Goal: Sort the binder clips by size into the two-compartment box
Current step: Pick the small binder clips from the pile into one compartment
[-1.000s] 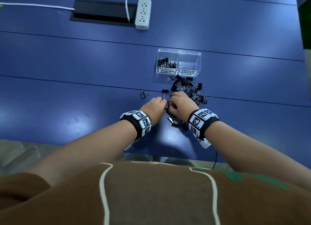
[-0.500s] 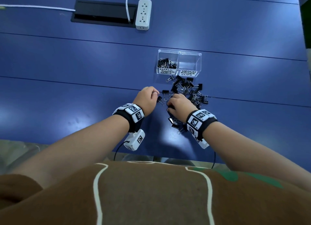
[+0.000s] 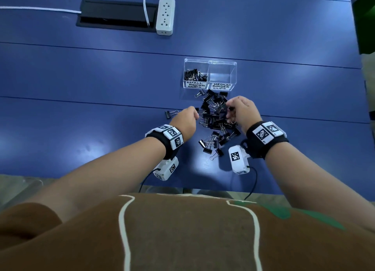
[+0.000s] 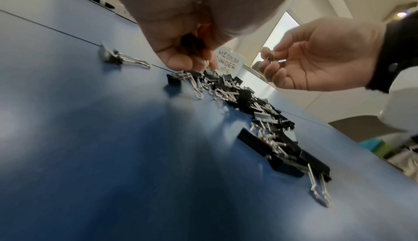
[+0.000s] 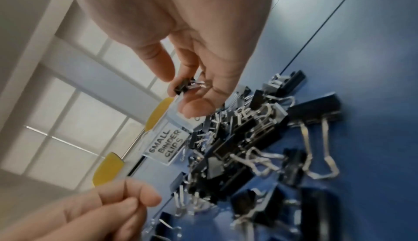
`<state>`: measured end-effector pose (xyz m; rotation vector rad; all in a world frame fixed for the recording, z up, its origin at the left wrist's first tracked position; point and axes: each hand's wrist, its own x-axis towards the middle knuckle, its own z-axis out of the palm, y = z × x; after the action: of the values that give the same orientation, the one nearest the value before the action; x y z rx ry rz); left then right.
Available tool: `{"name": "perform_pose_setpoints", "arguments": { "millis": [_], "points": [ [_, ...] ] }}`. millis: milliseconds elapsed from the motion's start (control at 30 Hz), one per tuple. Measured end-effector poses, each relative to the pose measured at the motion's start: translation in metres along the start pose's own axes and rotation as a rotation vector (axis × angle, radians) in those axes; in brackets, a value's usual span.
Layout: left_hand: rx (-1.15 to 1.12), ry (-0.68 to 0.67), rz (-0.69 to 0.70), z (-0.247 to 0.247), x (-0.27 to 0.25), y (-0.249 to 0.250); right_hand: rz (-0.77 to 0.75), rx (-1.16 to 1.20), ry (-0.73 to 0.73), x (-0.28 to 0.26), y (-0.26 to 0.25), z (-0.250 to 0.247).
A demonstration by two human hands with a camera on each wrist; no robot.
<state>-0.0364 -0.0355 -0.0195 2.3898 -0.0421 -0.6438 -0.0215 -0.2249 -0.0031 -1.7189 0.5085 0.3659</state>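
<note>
Your right hand pinched a small clip; the small-clip compartment lay far-left of it. Your left hand also pinched a clip.

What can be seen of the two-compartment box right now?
The two-compartment box is clear plastic, open-topped, standing upright on the blue table just beyond the loose clip pile. A middle wall splits it. The left half, labelled SMALL BINDER CLIPS, holds a heap of small black clips; the right half, labelled MEDIUM BINDER CLIPS, looks empty. Neither hand touches it.
</note>
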Motion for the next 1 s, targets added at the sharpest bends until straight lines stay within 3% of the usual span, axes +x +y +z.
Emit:
{"name": "perform_pose_setpoints", "arguments": {
  "millis": [133,267,467,700,867,1000],
  "points": [
    [0.177,-0.065,0.09,0.01,0.006,0.011,-0.155,-0.545,-0.069,-0.011,0.019,0.0],
    [0.314,-0.114,0.12,0.012,0.009,0.01,-0.217,-0.783,-0.182,-0.021,0.032,0.012],
    [0.325,-0.159,0.186,-0.006,0.004,-0.007,-0.269,-0.84,-0.216,-0.015,0.028,0.021],
    [0.217,-0.15,0.216,-0.021,0.0,-0.024,-0.27,-0.841,-0.128,-0.006,0.018,0.014],
    [-0.019,-0.042,0.115,-0.022,-0.002,-0.02,-0.317,-0.91,-0.304,-0.007,0.018,0.031],
    [0.03,-0.075,0.064,-0.027,-0.001,-0.021,-0.299,-1.052,-0.329,-0.007,0.024,0.04]
  ]
}}
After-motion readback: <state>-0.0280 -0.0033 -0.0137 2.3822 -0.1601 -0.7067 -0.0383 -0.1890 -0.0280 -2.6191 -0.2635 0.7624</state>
